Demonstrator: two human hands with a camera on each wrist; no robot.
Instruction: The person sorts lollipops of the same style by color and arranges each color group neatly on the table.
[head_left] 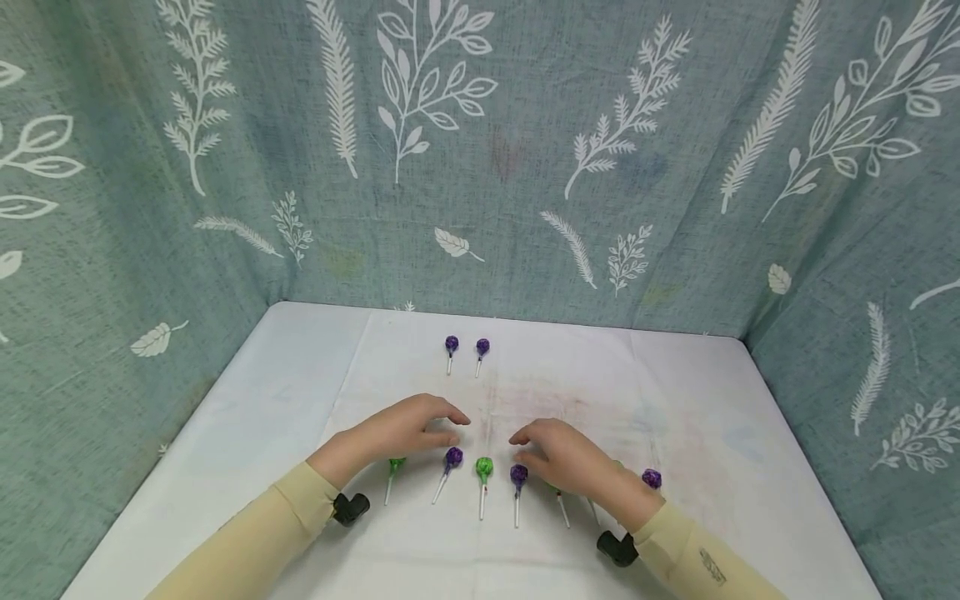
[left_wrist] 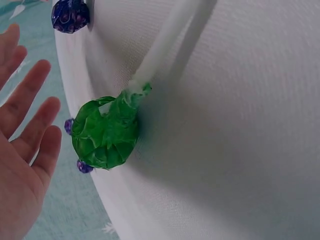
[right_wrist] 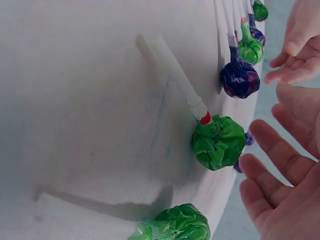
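Observation:
My left hand (head_left: pixel 408 427) hovers over the table, fingers loosely bent and holding nothing. Close below it lie a green-wrapped lollipop (head_left: pixel 397 467) and a purple-wrapped lollipop (head_left: pixel 453 457). A second green lollipop (head_left: pixel 484 467) lies between the two hands. Facing it from the right is my right hand (head_left: pixel 558 454), also relaxed with nothing in its fingers, close to another purple lollipop (head_left: pixel 519 475). The right wrist view shows two more green lollipops, one (right_wrist: pixel 220 143) near the fingertips and one (right_wrist: pixel 184 223) lower down. Part of this row is hidden under the right hand in the head view.
Two purple lollipops, one (head_left: pixel 452 343) left of the other (head_left: pixel 482 345), lie near the back of the white-covered table (head_left: pixel 675 392). Another purple lollipop (head_left: pixel 652 478) shows beyond the right wrist. A teal leaf-patterned curtain (head_left: pixel 510 167) encloses the back and sides.

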